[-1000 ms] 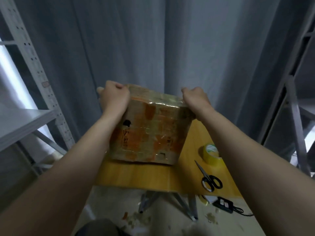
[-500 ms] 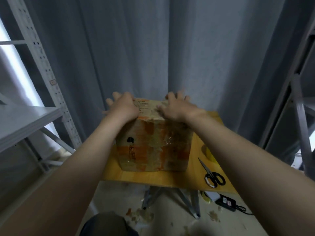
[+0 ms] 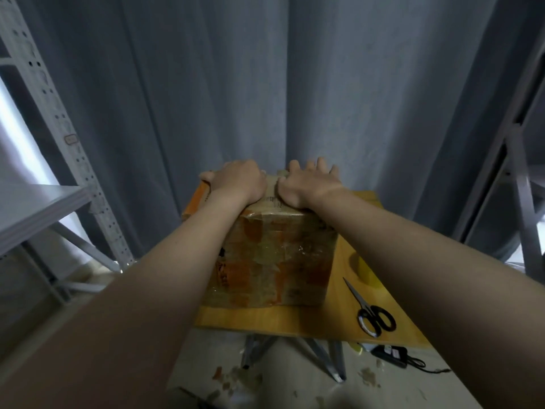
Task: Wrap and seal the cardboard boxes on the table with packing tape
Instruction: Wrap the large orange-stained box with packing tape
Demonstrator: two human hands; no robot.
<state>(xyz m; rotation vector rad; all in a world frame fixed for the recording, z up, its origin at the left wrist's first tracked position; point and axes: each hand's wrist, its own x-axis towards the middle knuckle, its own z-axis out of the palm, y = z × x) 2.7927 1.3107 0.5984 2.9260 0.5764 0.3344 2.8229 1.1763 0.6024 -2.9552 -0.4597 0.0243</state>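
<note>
Pressure seemed the point here: both hands lay on top of the box (image 3: pixel 265 286), which stood square on the table (image 3: pixel 265 320), near its left and far edges and close to the curtain (image 3: pixel 265 84). Glossy, wrinkled tape (image 3: pixel 283 252) covered its near face over orange print. The wrapping therefore looked largely done, and the step in hand was probably smoothing strips across the top so that they would bond.

The right hand (image 3: pixel 309 184) rested flat, its fingers (image 3: pixel 320 165) straight and spread toward the far edge, thumb tucked near the midline. It held nothing and simply bore down. The left hand (image 3: pixel 239 183) sat beside it, nearly touching, thumb out to the left. Its fingers bent away beyond the knuckles and were hidden, so whether they hooked the far edge or pressed the top could not be told. Set side by side over the middle, the hands likely worked a seam there, and their weight likely kept the box from sliding.

The roll (image 3: pixel 365 271) lay to the right of the box, partly behind the right forearm (image 3: pixel 413 249). The scissors (image 3: pixel 373 312) lay nearer the front edge. Both were within easy reach of the right hand for another strip. Scraps (image 3: pixel 230 376) littered the floor (image 3: pixel 295 388) below. No second box showed.
</note>
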